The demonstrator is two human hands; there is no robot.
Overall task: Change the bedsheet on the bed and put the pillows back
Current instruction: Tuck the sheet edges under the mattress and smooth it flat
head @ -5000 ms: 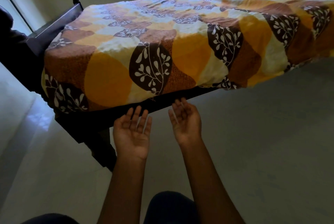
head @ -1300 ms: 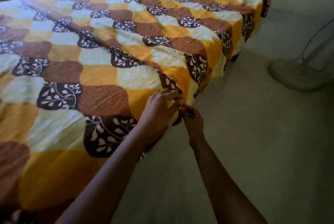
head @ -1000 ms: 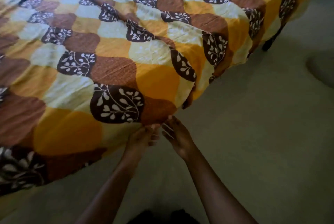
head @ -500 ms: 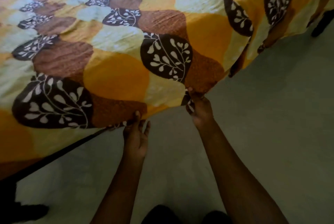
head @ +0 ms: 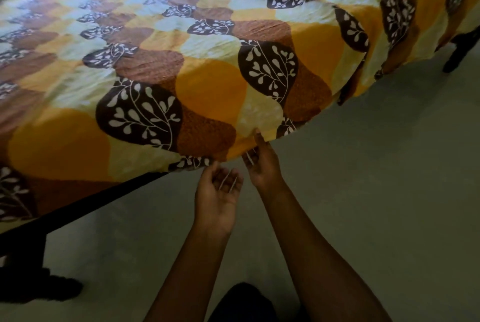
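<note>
The sheet lay spread over the bed, with its long axis running from near left to far right. Its hem hung down the near side, just above and beyond both hands. That line was what our coming tuck turned on, as we judged it: the cloth had to go up and away from us, under the mattress edge and above the dark rail. The right hand was the nearer to the work. It reached up so that its fingertips touched the hem where the yellow patch curved under. Its fingers looked fairly straight and spread, not curled round cloth. The left hand hung just below the hem and beside the right, apart from the sheet. Its palm was turned up and its fingers were loosely bent, holding nothing. Farther right, the hem sagged in loose folds toward the far leg, so we judged that stretch to be untucked. Half a second earlier, both hands had been up at the hem, the left pressed against it under the brown patch and the right closed on the edge. Since then the left had dropped away and rolled palm up, the two hands had drawn together, and the right had eased into a flat touch, with bare floor beneath.
</note>
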